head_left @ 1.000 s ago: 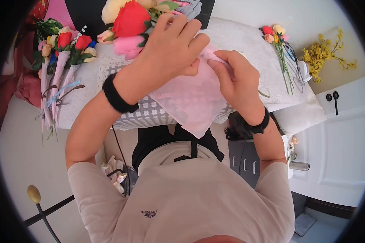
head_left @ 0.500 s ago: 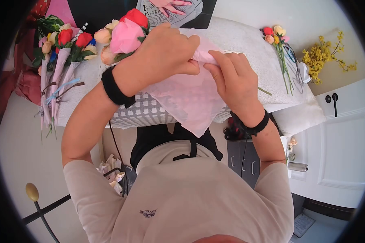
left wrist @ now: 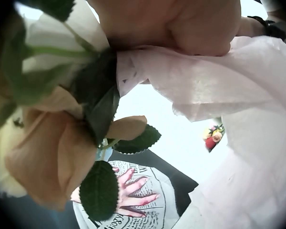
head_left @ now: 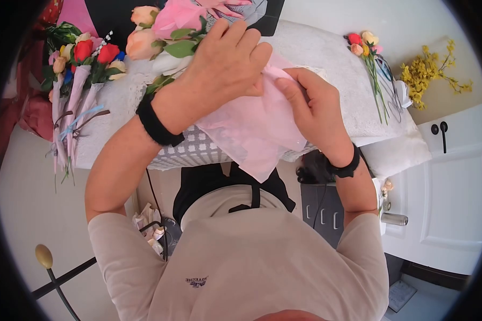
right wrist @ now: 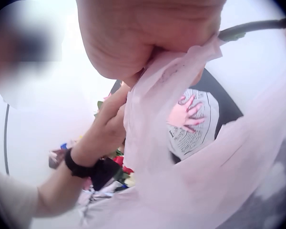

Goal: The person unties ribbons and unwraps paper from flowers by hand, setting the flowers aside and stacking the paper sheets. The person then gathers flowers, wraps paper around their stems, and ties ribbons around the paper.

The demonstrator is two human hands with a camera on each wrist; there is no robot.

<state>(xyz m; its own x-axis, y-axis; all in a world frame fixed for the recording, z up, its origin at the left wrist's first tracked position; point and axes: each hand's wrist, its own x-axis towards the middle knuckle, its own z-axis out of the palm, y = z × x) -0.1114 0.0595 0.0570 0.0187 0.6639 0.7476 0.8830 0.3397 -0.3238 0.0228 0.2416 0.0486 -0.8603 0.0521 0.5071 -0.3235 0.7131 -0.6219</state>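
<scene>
My left hand [head_left: 227,67] grips a bouquet's stems inside light pink wrapping paper [head_left: 251,139], its fingers curled with the back of the hand upward. Beyond that hand the bouquet shows a pink rose [head_left: 179,18], peach roses [head_left: 142,44] and green leaves [head_left: 181,48]. A peach rose [left wrist: 52,157] fills the near left of the left wrist view. My right hand [head_left: 318,109] pinches the rolled upper part of the paper between thumb and fingers, close beside the left. Out of this roll a green stem [right wrist: 257,27] sticks out in the right wrist view. The paper's loose corner hangs over the table edge.
Several wrapped flowers [head_left: 80,101] lie at the table's left. Unwrapped flowers with long stems [head_left: 375,80] lie at the right, near yellow blossoms [head_left: 428,69]. A dark board [head_left: 112,24] with a printed hand picture stands behind. A white cloth [head_left: 326,45] covers the table.
The bouquet has turned: the red rose that faced up is out of sight, and peach roses and leaves show instead. Both hands keep their hold on stems and paper.
</scene>
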